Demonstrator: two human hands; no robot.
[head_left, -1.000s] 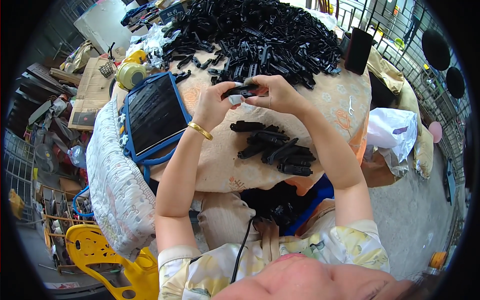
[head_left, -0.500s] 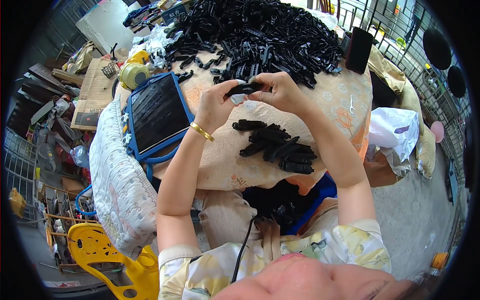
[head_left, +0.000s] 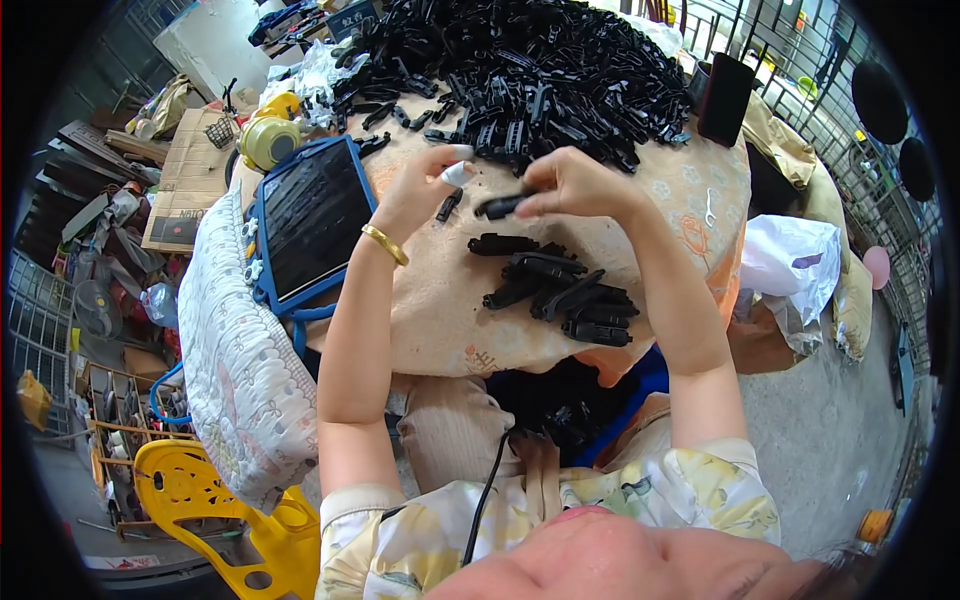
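Note:
My right hand (head_left: 575, 188) pinches a long black plastic part (head_left: 503, 206) over the cloth-covered table. My left hand (head_left: 422, 188), with white tape round its fingertips and a gold bangle at the wrist, has thumb and forefinger apart with nothing between them. Just beneath it is a small black piece (head_left: 449, 205); whether that touches the hand I cannot tell. Nearer me lies a small group of similar black parts (head_left: 550, 280). A large heap of black plastic parts (head_left: 530, 75) covers the far side of the table.
A blue-framed tablet (head_left: 315, 225) lies at the left of the table, beside a yellow-and-cream round object (head_left: 268, 145). A dark phone (head_left: 726, 98) stands upright at the far right, with a small wrench (head_left: 711, 207) nearer. Below the table edge is a blue container (head_left: 640, 385) with black parts.
My hands, together on one black part before, have drawn apart. The right hand keeps a black part and has turned nearer me; a small black piece now shows under the left hand.

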